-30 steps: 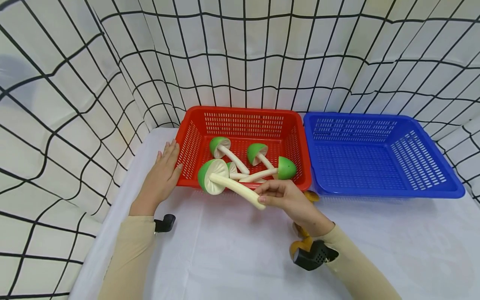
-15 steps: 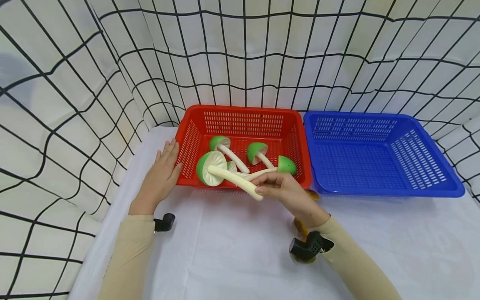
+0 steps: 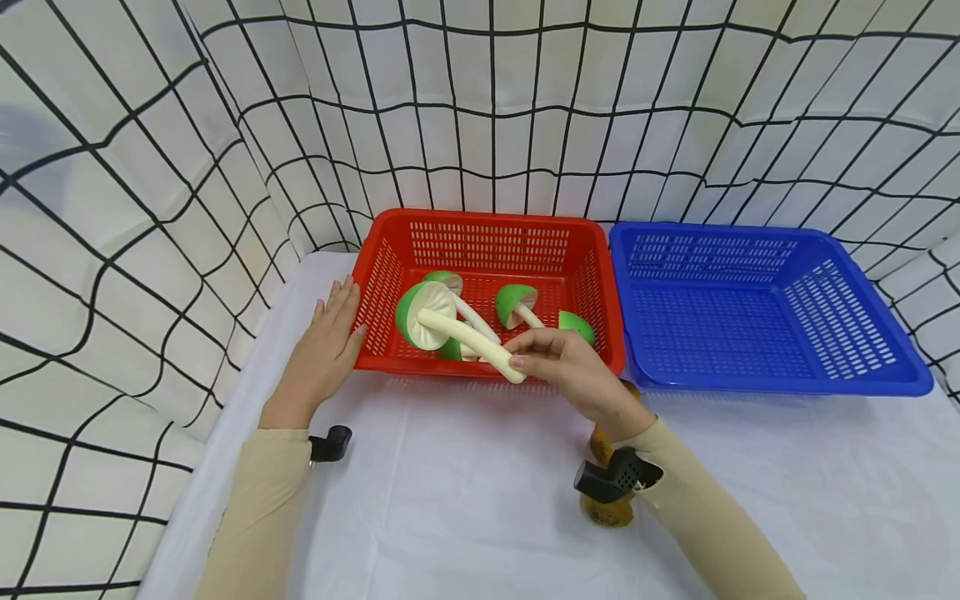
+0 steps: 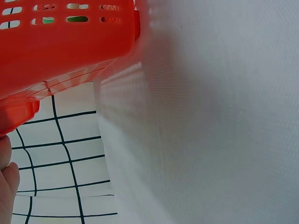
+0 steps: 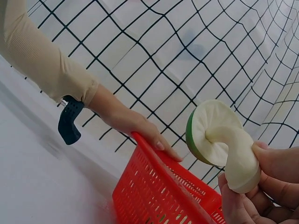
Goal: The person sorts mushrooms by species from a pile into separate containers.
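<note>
A green-capped toy mushroom (image 3: 426, 315) with a long cream stem is held over the front of the red basket (image 3: 495, 218). My right hand (image 3: 570, 371) pinches the stem's lower end between thumb and fingers, as the right wrist view also shows with the mushroom (image 5: 217, 135) above the basket rim. Several more green-capped mushrooms (image 3: 514, 305) lie inside the basket, partly hidden by the held one and the right hand. With fingers straight, my left hand (image 3: 318, 358) rests against the basket's left side.
A blue basket (image 3: 712, 325) stands just right of the red one. Brown objects (image 3: 609, 510) lie on the white cloth, partly covered by the right forearm. Black netting (image 3: 491, 108) over white sheeting rises behind and at the left.
My right hand has raised the pinched mushroom and carried it slightly away from me, further over the red basket. My left hand stays against the basket's side.
</note>
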`<state>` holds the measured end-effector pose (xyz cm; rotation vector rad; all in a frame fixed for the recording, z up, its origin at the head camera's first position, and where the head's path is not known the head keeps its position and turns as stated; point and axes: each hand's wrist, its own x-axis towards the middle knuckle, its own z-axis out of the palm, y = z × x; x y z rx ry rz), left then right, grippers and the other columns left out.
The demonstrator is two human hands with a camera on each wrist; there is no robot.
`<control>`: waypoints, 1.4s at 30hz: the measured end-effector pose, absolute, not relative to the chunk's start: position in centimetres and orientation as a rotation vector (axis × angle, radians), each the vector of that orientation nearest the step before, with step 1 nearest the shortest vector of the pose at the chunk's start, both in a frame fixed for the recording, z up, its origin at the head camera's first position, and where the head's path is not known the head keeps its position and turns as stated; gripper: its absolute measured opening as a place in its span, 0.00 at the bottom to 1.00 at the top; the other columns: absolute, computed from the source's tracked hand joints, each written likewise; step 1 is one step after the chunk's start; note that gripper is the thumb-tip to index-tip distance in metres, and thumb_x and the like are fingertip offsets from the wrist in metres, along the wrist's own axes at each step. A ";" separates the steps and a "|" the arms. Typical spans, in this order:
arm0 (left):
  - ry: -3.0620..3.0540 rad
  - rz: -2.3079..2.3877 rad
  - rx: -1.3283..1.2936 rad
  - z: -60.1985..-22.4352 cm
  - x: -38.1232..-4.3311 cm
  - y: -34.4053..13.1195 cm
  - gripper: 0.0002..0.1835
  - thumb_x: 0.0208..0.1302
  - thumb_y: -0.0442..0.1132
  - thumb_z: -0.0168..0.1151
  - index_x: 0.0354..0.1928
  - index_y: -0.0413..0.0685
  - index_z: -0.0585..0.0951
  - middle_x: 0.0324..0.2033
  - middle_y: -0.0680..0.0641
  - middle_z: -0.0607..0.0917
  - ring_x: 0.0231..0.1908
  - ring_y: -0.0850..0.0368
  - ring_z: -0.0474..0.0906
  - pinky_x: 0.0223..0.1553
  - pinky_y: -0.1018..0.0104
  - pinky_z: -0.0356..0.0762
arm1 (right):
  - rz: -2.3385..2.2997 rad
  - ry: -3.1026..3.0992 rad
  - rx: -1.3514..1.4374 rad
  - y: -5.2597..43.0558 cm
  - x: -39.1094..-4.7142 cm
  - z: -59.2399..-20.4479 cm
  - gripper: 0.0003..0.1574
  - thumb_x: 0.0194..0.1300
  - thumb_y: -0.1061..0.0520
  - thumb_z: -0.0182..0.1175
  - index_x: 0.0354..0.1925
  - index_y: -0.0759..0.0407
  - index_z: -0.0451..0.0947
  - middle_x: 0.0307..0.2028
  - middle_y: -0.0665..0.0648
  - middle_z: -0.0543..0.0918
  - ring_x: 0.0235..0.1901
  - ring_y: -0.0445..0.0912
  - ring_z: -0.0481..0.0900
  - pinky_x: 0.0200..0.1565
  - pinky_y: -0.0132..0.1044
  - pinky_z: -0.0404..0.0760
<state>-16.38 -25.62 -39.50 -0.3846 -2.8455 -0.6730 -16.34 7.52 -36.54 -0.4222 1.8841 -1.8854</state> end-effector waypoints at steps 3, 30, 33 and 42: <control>-2.848 -0.674 -0.384 -39.4 -16.4 -25.6 0.31 0.71 0.40 0.42 0.71 0.32 0.52 0.71 0.37 0.51 0.72 0.44 0.41 0.70 0.50 0.37 | -1.883 1.904 -0.415 7.4 -16.7 -36.5 0.15 0.61 0.68 0.59 0.47 0.75 0.76 0.33 0.53 0.83 0.35 0.44 0.79 0.41 0.36 0.80; -2.850 -0.669 -0.377 -39.3 -16.4 -25.5 0.31 0.71 0.39 0.42 0.70 0.31 0.52 0.71 0.37 0.50 0.72 0.45 0.41 0.70 0.50 0.37 | -1.681 2.093 -0.288 5.7 -20.5 -36.3 0.14 0.61 0.61 0.63 0.46 0.64 0.81 0.38 0.59 0.81 0.36 0.49 0.78 0.46 0.51 0.79; -2.849 -0.675 -0.381 -39.2 -16.4 -25.5 0.31 0.71 0.39 0.41 0.70 0.31 0.51 0.71 0.37 0.50 0.72 0.44 0.41 0.70 0.51 0.37 | -1.671 2.109 -0.311 5.4 -20.9 -36.4 0.14 0.61 0.62 0.63 0.46 0.66 0.81 0.39 0.60 0.81 0.38 0.50 0.78 0.46 0.47 0.80; -2.860 -0.673 -0.382 -39.2 -16.3 -25.6 0.31 0.71 0.39 0.41 0.71 0.31 0.51 0.72 0.37 0.50 0.72 0.44 0.41 0.70 0.51 0.37 | -1.580 2.174 -0.380 4.5 -21.7 -37.3 0.11 0.61 0.64 0.62 0.41 0.70 0.81 0.32 0.58 0.82 0.32 0.46 0.76 0.33 0.33 0.79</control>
